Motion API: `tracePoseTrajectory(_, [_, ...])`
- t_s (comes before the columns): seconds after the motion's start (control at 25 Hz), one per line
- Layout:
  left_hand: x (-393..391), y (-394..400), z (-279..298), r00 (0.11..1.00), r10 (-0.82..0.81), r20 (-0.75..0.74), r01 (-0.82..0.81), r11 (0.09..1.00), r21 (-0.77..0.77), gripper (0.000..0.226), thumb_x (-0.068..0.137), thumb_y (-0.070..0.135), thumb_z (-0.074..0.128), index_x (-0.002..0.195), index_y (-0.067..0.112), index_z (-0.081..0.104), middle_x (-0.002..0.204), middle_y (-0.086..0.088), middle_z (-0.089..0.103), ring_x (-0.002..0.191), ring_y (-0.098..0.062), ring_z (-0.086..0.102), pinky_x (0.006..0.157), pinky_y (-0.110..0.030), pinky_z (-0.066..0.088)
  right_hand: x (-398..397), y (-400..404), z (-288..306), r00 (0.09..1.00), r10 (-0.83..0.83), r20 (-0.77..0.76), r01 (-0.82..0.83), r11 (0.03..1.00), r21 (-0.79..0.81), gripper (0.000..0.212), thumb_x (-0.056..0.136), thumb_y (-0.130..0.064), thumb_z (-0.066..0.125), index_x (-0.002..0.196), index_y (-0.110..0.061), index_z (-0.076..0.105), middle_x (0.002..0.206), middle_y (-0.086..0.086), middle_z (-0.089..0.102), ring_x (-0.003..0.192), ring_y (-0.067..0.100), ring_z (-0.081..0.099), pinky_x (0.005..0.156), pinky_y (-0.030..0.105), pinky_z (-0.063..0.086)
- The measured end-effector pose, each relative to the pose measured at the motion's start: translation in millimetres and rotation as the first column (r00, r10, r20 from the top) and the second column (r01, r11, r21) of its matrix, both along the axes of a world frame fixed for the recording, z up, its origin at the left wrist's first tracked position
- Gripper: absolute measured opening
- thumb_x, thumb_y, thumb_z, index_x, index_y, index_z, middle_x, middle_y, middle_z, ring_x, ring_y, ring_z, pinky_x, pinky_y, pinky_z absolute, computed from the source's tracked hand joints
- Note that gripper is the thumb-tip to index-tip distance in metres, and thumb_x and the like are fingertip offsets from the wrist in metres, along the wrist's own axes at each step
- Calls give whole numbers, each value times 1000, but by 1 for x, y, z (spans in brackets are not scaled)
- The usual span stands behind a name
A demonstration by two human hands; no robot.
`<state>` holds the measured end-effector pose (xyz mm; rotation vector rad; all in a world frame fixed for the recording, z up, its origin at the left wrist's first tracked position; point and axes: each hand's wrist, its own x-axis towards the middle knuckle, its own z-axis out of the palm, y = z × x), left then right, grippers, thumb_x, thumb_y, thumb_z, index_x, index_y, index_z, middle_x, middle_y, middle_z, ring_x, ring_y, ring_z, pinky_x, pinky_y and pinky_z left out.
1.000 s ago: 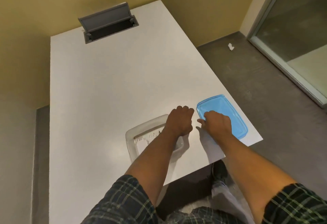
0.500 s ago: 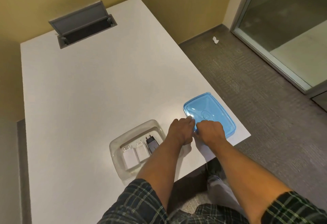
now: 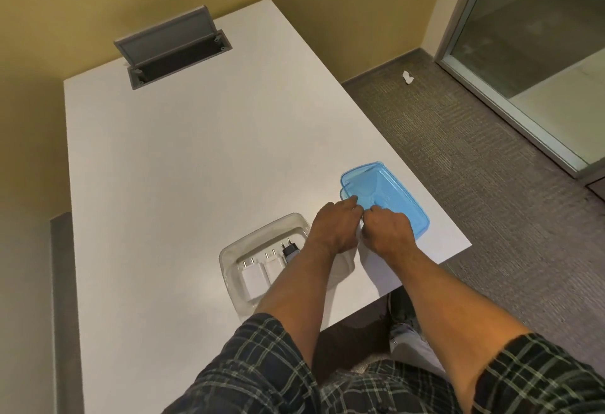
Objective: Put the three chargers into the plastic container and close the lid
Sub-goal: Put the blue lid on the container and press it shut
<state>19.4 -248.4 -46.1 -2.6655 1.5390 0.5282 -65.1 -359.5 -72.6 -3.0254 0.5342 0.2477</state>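
Note:
A clear plastic container (image 3: 229,255) sits on the white table near its front edge. Inside lie two white chargers (image 3: 253,279) (image 3: 274,263) and a black charger (image 3: 289,250), partly hidden by my left forearm. The blue lid (image 3: 389,197) lies just right of the container, its near-left edge tilted up off the table. My left hand (image 3: 334,227) and my right hand (image 3: 388,233) meet at that near edge, fingers curled onto the lid.
A grey cable box (image 3: 173,50) with its flap raised is set into the table's far end. The table's right edge (image 3: 425,191) runs just beyond the lid, with carpet below. A glass partition (image 3: 540,37) stands at the right.
Both hands moved from the container's right end to the lid's near edge and gripped it. The lid's left side has lifted off the table. The camera view shifted.

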Motion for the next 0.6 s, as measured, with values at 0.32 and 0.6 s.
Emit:
tracePoseTrajectory(0.32, [25, 51, 18, 653, 672, -348, -747, 498, -440, 37, 99, 29, 52, 133, 17, 59, 132, -4, 64, 121, -28, 62, 101, -39, 50, 53, 11, 59, 868, -359, 342, 180, 870, 458, 12, 99, -28, 60, 97, -17, 64, 100, 0, 67, 82, 25, 67, 70, 32, 48])
tracePoseTrajectory(0.6, [55, 107, 40, 211, 757, -618, -972, 99, -212, 55, 106, 53, 34, 116, 8, 65, 121, -12, 70, 115, -34, 65, 102, -42, 51, 90, 59, 98, 843, -452, 293, -151, 324, 934, 12, 100, -22, 63, 99, -10, 64, 94, -1, 73, 76, 15, 74, 57, 24, 56])
